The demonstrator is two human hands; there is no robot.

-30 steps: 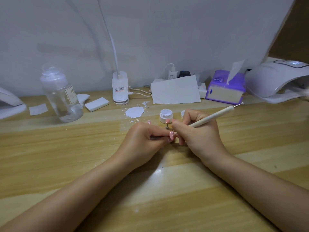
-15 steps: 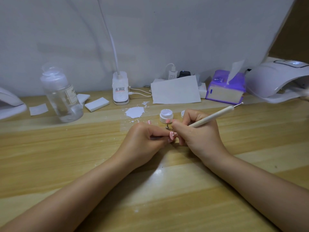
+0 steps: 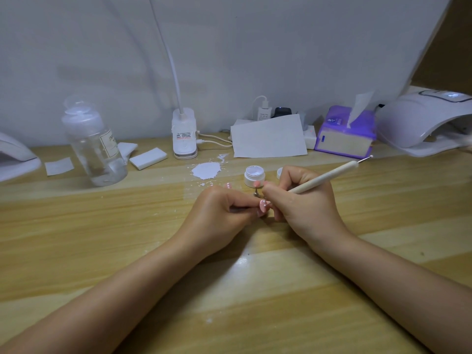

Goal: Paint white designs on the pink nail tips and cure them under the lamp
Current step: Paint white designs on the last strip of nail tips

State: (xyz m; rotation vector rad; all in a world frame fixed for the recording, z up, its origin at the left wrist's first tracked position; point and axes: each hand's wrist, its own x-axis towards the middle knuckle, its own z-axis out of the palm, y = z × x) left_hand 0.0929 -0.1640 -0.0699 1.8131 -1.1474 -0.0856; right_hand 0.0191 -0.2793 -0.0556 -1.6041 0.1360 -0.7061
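Hands: left hand (image 3: 224, 213) and right hand (image 3: 304, 200) meet knuckle to knuckle near the middle of the wooden table (image 3: 76, 238), both forearms lying on it.
Left hand: fingers curled in, pinching a thin stick that carries a pink nail tip (image 3: 263, 206); the tip sits between the two hands and shows small white dots.
Right hand: fingers clenched round a cream dotting pen (image 3: 327, 178), held like a pencil, its metal ball end pointing up toward the right rear corner (the working end is hidden behind the fingers, so contact with the tip cannot be told).
Other tips: one pink tip on a small metal stand (image 3: 256, 185) just behind the hands, touching neither; another (image 3: 228, 185) lies on the table just left of it.
Gel pot: open white gel pot (image 3: 254, 175) just behind the hands; its lid (image 3: 280, 173) peeks out beside the right hand.
Paint smear: white patch (image 3: 206, 170) on the table, left of the pot.
Rear edge: clear bottle (image 3: 94, 146) at left, white sponge block (image 3: 148, 158), clip lamp base (image 3: 184, 134), sheet of paper (image 3: 268, 137), purple tissue pack (image 3: 344, 134).
Curing lamp: white nail lamp (image 3: 424, 121) at the right rear corner, well apart from the hands.
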